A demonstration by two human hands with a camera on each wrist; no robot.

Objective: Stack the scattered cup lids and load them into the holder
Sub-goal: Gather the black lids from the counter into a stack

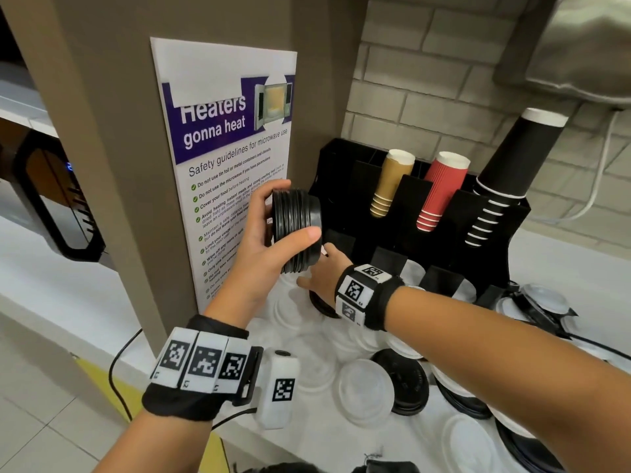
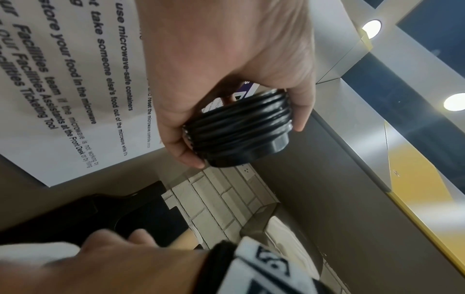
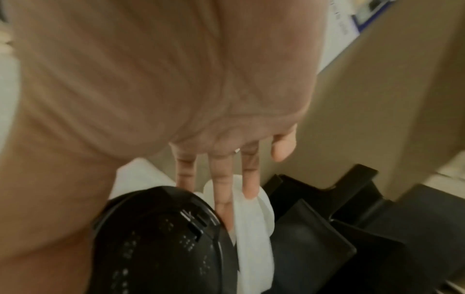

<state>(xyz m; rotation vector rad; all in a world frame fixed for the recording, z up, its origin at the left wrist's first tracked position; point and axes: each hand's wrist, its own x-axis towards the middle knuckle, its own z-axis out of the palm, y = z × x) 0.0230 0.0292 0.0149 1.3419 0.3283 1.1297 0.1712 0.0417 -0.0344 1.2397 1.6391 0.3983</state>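
My left hand (image 1: 296, 210) grips a stack of black cup lids (image 1: 300, 257) on its side, in the air left of the black holder (image 1: 345, 186). The left wrist view shows the lid stack (image 2: 236, 119) between thumb and fingers. Below it my right hand (image 1: 317, 271) reaches down to the counter by the holder's front left corner. Its fingers (image 3: 221, 191) are straight, over a black lid (image 3: 156, 238) and white lids (image 3: 251, 218); whether they touch is blurred. More white lids (image 1: 365, 387) and a black lid (image 1: 406, 380) lie scattered on the counter.
The holder's upper slots carry gold cups (image 1: 389, 186), red cups (image 1: 440, 192) and black cups (image 1: 512, 165). A brown pillar with a microwave poster (image 1: 232, 165) stands close on the left. A microwave (image 1: 58, 199) sits further left. A brick wall is behind.
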